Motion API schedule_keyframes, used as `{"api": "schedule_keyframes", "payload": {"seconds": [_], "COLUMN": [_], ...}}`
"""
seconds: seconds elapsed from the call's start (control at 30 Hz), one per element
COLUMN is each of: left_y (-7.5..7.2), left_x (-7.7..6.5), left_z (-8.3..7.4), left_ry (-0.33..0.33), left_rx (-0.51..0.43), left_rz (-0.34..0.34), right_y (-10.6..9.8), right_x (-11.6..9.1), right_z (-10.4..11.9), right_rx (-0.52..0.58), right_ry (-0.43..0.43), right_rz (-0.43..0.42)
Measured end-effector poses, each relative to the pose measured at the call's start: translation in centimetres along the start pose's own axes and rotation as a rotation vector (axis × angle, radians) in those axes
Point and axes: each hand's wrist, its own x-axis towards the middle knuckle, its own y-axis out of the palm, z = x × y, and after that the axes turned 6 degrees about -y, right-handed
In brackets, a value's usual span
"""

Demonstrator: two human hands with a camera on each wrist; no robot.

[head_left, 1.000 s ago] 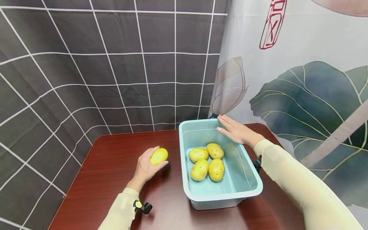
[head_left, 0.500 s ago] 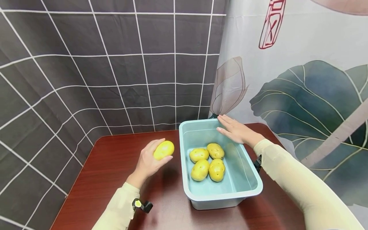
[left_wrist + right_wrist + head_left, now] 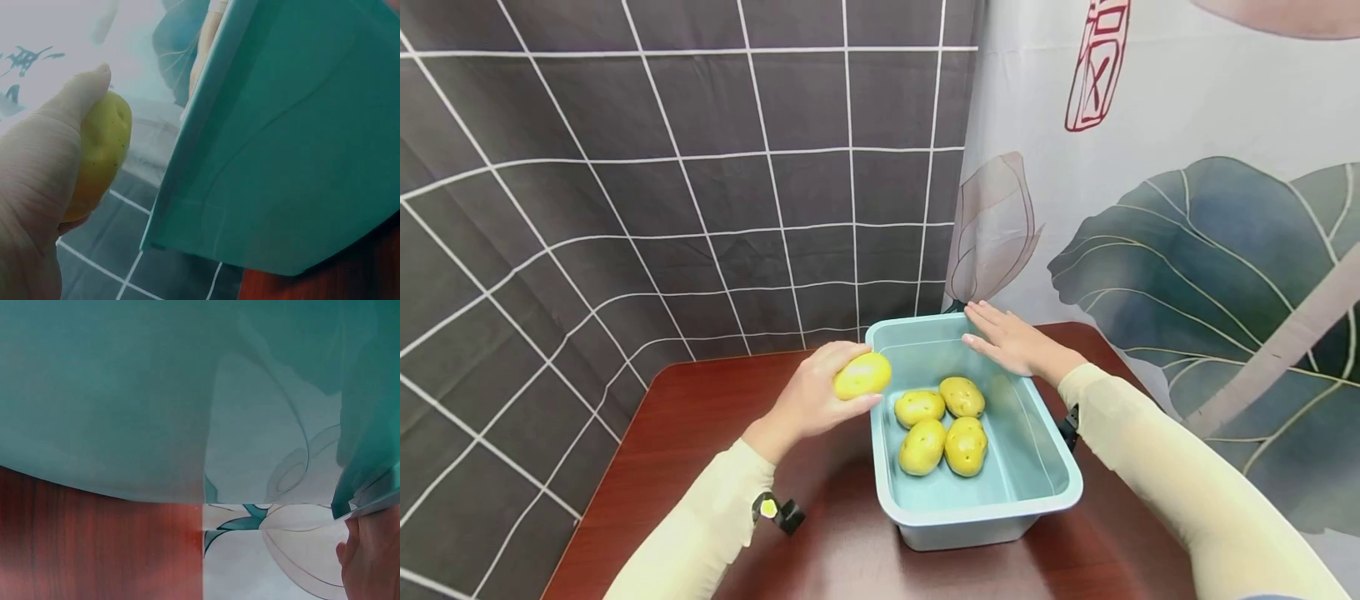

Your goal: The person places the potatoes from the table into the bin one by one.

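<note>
My left hand [image 3: 812, 396] holds a yellow potato [image 3: 863, 377] between thumb and fingers, raised at the left rim of a light blue plastic bin [image 3: 981, 513]. In the left wrist view this potato [image 3: 103, 153] shows small dimples and dark specks, and it is apart from the bin's outer wall [image 3: 281, 144]. Several similar potatoes [image 3: 966, 446] lie grouped on the bin's floor, toward its left side. My right hand [image 3: 1011, 342] rests on the bin's right rim near the far corner, its fingers straight. Part of that hand [image 3: 375, 556] shows under the rim in the right wrist view.
The bin stands on a reddish-brown wooden table [image 3: 700, 442]. A dark cloth with a white grid [image 3: 805, 192] hangs behind and to the left. A pale curtain with painted leaves [image 3: 1210, 267] hangs at the right. Each wrist wears a small black camera [image 3: 786, 515].
My left hand has lifted the potato and carried it right, from above the table to the bin's left rim. The right hand and the potatoes in the bin stay put.
</note>
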Motion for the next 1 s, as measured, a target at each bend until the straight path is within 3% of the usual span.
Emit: {"api": "schedule_keyframes", "payload": {"seconds": [0.43,0.7,1.0], "left_y": [2.4,4.0,7.1], "left_x": [4.1,6.8,9.3], "left_z": [-1.8,-2.9,-4.5], "left_ry": [0.122,0.12,0.142], "left_rx": [0.124,0.187,0.214], "left_rz": [0.237,0.436,0.674], "right_y": [0.2,0.5,0.5], "right_x": [0.2,0.1,0.1], "right_z": [-0.1,-0.3,-0.3], "right_rx": [-0.137,-0.125,-0.101], "right_ry": [-0.018,-0.011,-0.006], "right_rz": [-0.041,-0.024,-0.03]}}
